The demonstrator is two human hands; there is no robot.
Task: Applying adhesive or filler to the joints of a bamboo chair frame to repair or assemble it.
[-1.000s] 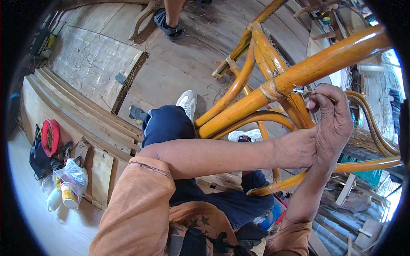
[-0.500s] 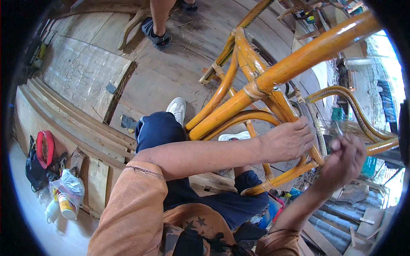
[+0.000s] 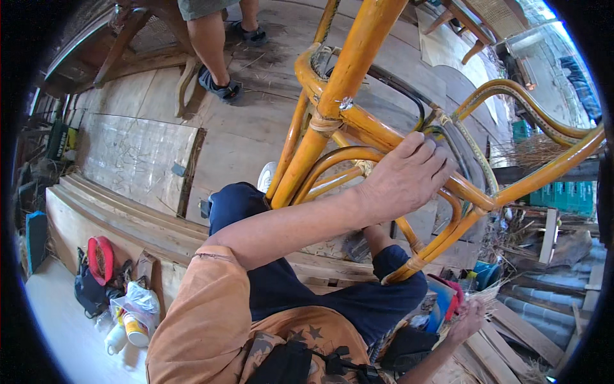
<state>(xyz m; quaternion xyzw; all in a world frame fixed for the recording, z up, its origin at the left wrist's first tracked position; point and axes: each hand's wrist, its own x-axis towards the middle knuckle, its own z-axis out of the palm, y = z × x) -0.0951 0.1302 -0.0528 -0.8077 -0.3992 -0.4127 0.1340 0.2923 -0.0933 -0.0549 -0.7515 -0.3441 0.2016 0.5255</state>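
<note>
Head view: the left hand (image 3: pixel 409 176) gripped the rattan frame (image 3: pixel 361 51); the right hand (image 3: pixel 471 312) was well apart, its grip impossible to tell.

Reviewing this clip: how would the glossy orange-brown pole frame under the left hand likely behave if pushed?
The frame would probably shift as one stiff piece, since wrapped bindings join its thick poles. Its shiny finish might feel slightly slippery to the left hand. Its long, branching shape could make it swing awkwardly.

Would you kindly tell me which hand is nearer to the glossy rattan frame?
Left: the left hand curls over the rattan frame, touching it, while the right hand is apart from it, lower in the picture.
</note>
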